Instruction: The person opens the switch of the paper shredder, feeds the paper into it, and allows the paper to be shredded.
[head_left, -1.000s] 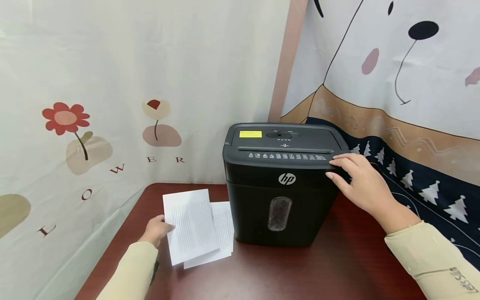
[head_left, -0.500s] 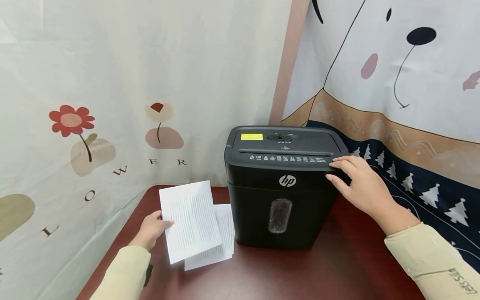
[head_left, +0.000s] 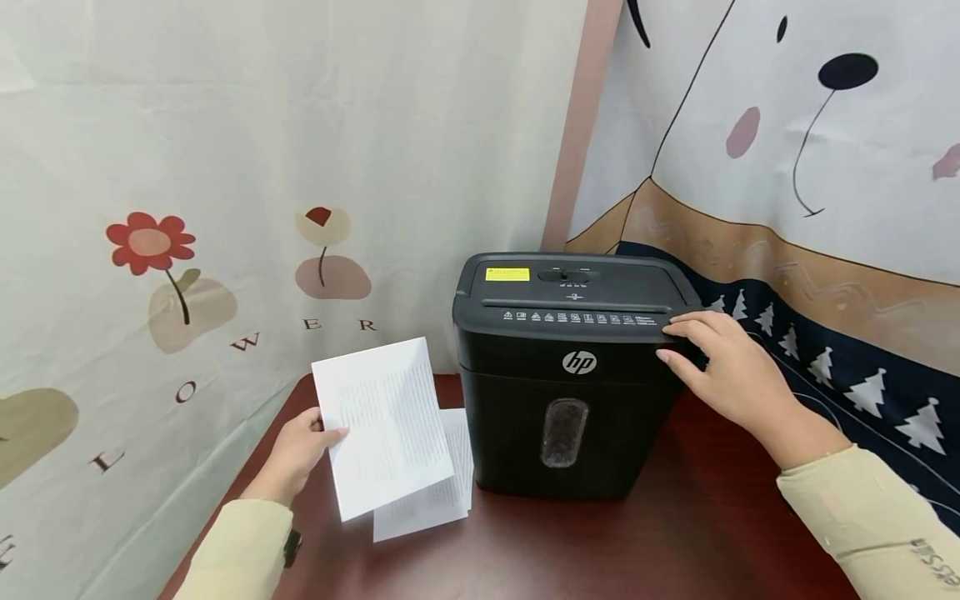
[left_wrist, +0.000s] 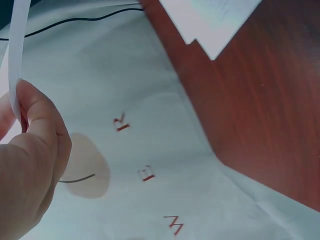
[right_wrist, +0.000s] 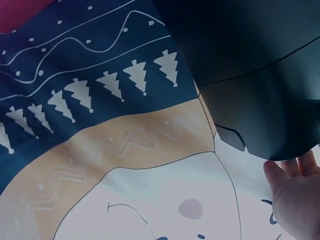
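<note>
My left hand (head_left: 294, 454) pinches a printed sheet of paper (head_left: 382, 429) by its left edge, thumb on the near face. In the left wrist view that paper (left_wrist: 19, 45) appears nearly edge-on in the hand (left_wrist: 37, 145). Beneath and behind it, more printed sheets (head_left: 423, 518) lie on the table, partly covered. A black HP paper shredder (head_left: 510, 425) stands upright to the right, with its feed slot on top. My right hand (head_left: 738, 383) rests its fingertips on the shredder's front right top edge. The right wrist view has the hand (right_wrist: 297, 200) against the shredder's rim (right_wrist: 280, 150).
The dark red wooden table (head_left: 555, 550) carries everything. A white curtain (head_left: 412, 167) printed with flowers and letters hangs behind, and a bear-patterned cloth (head_left: 795, 250) with white trees hangs at the right. A yellow label (head_left: 507, 274) is on the shredder's top.
My left hand has lifted the paper upward and tilted it, uncovering more of the sheets' lower part below. The right hand stays on the shredder's corner. The head view has shifted slightly.
</note>
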